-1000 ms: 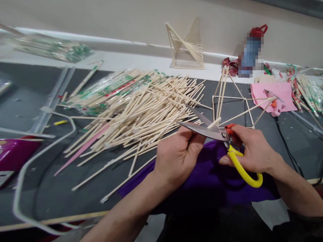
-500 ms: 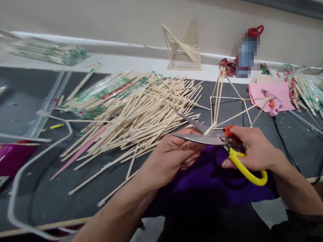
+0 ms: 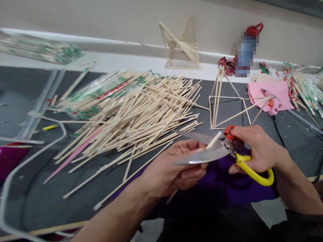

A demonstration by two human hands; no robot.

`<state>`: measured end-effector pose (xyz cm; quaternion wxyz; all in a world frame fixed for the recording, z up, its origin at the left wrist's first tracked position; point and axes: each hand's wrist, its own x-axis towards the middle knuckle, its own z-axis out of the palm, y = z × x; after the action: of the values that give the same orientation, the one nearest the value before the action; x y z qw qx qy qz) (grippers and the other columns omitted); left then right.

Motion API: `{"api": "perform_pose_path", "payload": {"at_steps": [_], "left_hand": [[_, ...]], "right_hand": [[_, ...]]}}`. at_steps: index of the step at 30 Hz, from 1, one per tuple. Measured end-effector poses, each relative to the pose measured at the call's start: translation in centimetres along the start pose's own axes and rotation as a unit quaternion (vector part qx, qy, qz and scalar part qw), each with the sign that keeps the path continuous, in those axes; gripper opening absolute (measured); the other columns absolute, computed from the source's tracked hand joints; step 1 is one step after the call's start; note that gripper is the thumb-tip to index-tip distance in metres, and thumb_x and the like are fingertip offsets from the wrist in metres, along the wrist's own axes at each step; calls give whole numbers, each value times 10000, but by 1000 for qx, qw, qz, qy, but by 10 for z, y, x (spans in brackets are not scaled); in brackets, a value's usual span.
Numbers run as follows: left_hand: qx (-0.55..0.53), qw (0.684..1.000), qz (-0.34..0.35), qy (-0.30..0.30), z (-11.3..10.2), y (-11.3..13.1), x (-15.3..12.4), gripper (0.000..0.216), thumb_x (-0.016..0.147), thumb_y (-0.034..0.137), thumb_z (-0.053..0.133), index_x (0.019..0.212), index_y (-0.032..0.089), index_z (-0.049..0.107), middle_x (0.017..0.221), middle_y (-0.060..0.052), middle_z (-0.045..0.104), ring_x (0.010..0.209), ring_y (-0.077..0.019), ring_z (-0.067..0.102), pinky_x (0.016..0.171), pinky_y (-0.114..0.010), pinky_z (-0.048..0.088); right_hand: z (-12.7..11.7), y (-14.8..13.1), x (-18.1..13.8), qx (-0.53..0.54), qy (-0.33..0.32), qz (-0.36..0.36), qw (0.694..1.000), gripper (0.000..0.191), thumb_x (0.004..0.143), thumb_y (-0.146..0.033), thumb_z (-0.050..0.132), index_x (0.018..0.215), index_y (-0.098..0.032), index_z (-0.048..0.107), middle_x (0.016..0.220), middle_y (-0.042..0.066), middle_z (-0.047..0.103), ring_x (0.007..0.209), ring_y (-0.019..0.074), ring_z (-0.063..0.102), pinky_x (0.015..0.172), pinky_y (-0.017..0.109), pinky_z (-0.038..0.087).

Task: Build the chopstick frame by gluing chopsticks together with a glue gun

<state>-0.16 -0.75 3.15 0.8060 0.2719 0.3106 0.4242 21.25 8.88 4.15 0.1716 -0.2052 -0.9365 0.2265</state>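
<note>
My right hand grips a pair of scissors by its red and yellow handles, blades apart and pointing left. Closed around a thin wooden stick, my left hand sits just left of the scissors' pivot. The stick's white-tipped end pokes up between the blades, and its lower end shows under my left hand. Behind the blades lies a large heap of loose wooden sticks. A frame of joined sticks stands on the table just beyond my right hand.
A twisted stick model stands on the white ledge, with a bottle to its right. A glue gun rests on pink paper. Wrapped chopsticks lie left of the heap; a white bent rod crosses the near left.
The scissors have opened wider and shifted slightly right and down. My left hand has lowered a little, and the stick's end now sits closer to the pivot.
</note>
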Motion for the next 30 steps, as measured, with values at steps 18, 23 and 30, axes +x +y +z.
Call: {"api": "perform_pose_path", "payload": {"at_steps": [18,23,30], "left_hand": [[598,623,317,392,2,-4,2,93,834,238,563,824,224,654,762,-10,692,696,-166,650,669,-259,463],[646,566,332,390,2,-5,0,118,868,230,550,814,225,656,780,-21,677,666,-158,629,597,-239,401],[589,651,315,361,6,4,-7,138,851,245,551,755,215,645,559,29,539,571,-136,553,579,-242,392]], "right_hand": [[14,-21,11,-13,-18,241,970,587,690,-733,638,839,-167,598,633,-18,515,553,110,413,571,258,292],[19,-28,12,-4,-13,250,968,576,643,-712,707,789,-173,567,617,-33,480,547,103,393,563,251,277],[21,-26,12,4,-10,229,973,576,644,-714,707,792,-173,570,620,-37,477,546,98,383,567,250,279]]}}
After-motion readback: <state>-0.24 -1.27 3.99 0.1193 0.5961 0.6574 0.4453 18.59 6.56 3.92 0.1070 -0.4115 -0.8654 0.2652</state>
